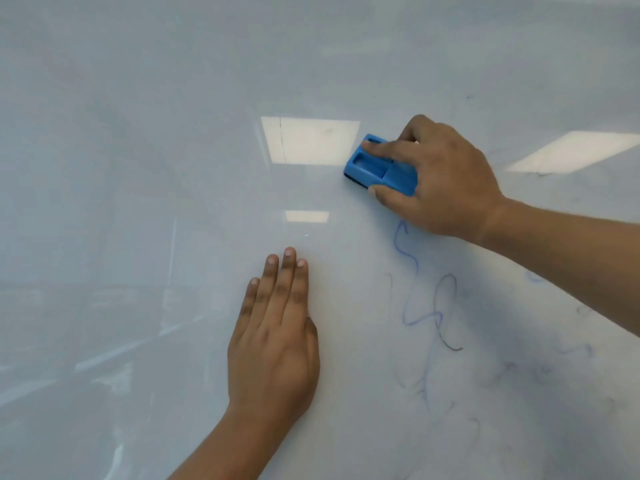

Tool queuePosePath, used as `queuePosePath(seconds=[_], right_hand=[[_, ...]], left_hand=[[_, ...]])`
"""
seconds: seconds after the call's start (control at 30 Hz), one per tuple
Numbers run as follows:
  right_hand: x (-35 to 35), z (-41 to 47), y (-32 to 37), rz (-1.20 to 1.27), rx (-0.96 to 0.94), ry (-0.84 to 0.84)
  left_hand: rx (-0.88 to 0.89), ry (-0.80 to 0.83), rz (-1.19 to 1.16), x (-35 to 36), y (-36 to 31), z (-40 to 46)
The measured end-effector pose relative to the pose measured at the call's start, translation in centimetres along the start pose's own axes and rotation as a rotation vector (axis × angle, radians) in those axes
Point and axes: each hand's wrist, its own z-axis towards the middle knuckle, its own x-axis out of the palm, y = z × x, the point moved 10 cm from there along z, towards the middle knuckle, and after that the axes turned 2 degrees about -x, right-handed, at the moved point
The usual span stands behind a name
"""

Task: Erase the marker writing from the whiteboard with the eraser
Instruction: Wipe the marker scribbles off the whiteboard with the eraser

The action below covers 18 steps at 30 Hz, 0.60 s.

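A glossy whiteboard [156,237] fills the whole head view. My right hand [440,181] grips a blue eraser [377,168] at the upper right and presses it flat on the board, index finger on top and thumb on its near side. Blue marker squiggles [429,306] run below that hand, from a curl by the wrist down to loops and faint smeared strokes at the lower right. My left hand [277,334] lies flat on the board at centre bottom, fingers together, holding nothing, just left of the writing.
Ceiling lights reflect off the board as bright patches [311,140] left of the eraser and at the far right [571,150]. Small dark marks [469,97] dot the upper right. The left half of the board shows only pale streaks.
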Motion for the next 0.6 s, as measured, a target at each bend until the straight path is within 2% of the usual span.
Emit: queuePosePath(seconds=[0.03, 0.1, 0.23, 0.3, 0.33, 0.43, 0.5, 0.53, 0.6], right_hand=[[0.0, 0.6, -0.5, 0.027, 0.039, -0.021], [0.4, -1.0, 1.1, 0.094, -0.011, -0.029], [2.3, -12.4, 8.9, 0.243, -0.425, 0.263], [2.4, -15.6, 9.4, 0.219, -0.527, 0.336], [2.2, -14.8, 7.9, 0.2, -0.483, 0.298], [-0.4, -7.9, -0.2, 0.121, -0.044, 0.026], [-1.2, -5.5, -3.4, 0.094, 0.131, -0.056], [-1.1, -5.7, -3.3, 0.096, 0.13, -0.059], [-0.1, -8.4, -0.3, 0.144, 0.005, 0.038]], left_hand=[[0.002, 0.005, 0.014, 0.3, -0.4, 0.3], [-0.005, 0.009, 0.028, 0.6, -0.4, 0.4], [0.013, 0.0, 0.025, 0.5, -0.3, 0.2], [0.02, 0.007, 0.031, 0.5, -0.5, 0.2], [0.021, 0.008, 0.034, 0.6, -0.5, 0.2], [0.013, -0.001, 0.049, 0.7, -0.3, 0.2], [0.01, -0.009, 0.046, 0.7, -0.3, 0.1], [0.014, -0.015, 0.044, 0.6, -0.3, 0.1], [0.018, -0.024, 0.045, 0.6, -0.4, 0.1]])
